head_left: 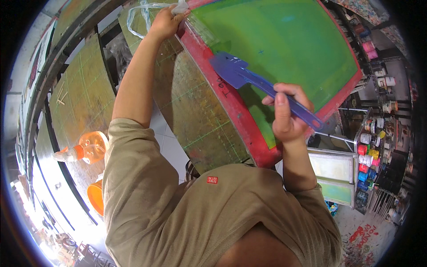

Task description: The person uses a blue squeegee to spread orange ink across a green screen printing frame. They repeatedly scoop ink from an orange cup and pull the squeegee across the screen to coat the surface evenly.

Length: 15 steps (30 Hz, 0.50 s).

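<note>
A large screen-printing frame with a red border [231, 107] and green mesh [284, 44] lies tilted on a worn green gridded table [195, 115]. My right hand [287, 113] grips the handle of a blue plastic spatula [242, 73], whose flat blade rests near the frame's left red edge. My left hand [165, 21] reaches to the frame's far left corner and clutches a crumpled white cloth or plastic strip [142, 11] against it.
An orange spray bottle [84, 149] lies on the table at left, with an orange tub [95, 196] below it. Shelves of coloured paint jars [369, 153] stand at right, beside stacked screens [333, 171]. The floor at lower right is paint-spattered.
</note>
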Tool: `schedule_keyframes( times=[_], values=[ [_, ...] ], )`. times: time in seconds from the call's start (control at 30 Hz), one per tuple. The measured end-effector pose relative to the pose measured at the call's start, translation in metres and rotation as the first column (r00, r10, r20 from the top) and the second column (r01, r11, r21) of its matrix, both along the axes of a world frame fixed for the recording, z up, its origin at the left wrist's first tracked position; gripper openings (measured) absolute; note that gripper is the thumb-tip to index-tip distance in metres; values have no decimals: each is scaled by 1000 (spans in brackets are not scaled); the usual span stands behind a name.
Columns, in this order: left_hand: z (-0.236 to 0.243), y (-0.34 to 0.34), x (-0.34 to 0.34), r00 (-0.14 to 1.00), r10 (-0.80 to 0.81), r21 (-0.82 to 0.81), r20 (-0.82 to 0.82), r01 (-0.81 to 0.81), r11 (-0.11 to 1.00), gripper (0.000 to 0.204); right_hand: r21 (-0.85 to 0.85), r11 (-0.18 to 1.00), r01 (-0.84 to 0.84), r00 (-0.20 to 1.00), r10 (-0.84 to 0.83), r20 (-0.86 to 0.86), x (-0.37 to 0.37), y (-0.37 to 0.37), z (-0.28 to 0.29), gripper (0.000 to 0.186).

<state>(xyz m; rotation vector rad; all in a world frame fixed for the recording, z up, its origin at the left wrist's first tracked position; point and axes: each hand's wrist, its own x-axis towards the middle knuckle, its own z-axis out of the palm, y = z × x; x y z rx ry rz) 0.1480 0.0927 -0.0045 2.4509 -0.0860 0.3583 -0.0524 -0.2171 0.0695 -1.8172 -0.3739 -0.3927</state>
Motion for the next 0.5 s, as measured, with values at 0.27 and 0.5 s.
schedule_keyframes(
  times=[0.27, 0.5],
  values=[
    [21, -11, -17, 1000, -18, -72, -6, 17, 997, 53, -108, 994, 18, 997, -10, 82, 1, 9, -10, 17],
    [19, -12, -14, 1000, -6, -136, -23, 3, 991, 43, 15, 1000, 9, 999, -10, 54, -5, 1, -7, 17]
  ],
)
